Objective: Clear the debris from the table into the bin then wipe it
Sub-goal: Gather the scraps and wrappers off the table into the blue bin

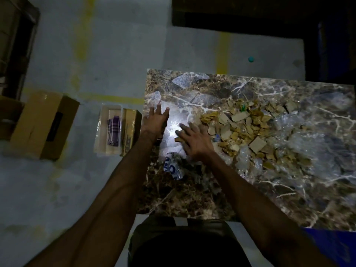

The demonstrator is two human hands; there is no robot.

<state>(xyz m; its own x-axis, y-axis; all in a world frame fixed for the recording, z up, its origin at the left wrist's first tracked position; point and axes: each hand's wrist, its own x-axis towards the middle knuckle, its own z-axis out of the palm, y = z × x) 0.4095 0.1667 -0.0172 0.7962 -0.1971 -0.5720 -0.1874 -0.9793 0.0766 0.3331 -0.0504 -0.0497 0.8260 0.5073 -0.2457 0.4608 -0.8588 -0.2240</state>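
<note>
Many torn cardboard scraps (248, 130), crumpled clear plastic (300, 139), marble table (192, 191)

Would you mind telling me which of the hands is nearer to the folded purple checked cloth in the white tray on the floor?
Left. The left hand hovers at the table's left edge, just right of the purple checked cloth; the right hand lies farther right, beside the debris.

Brown cardboard box (41, 125) on the floor; small teal ball (251, 59) beyond.
</note>
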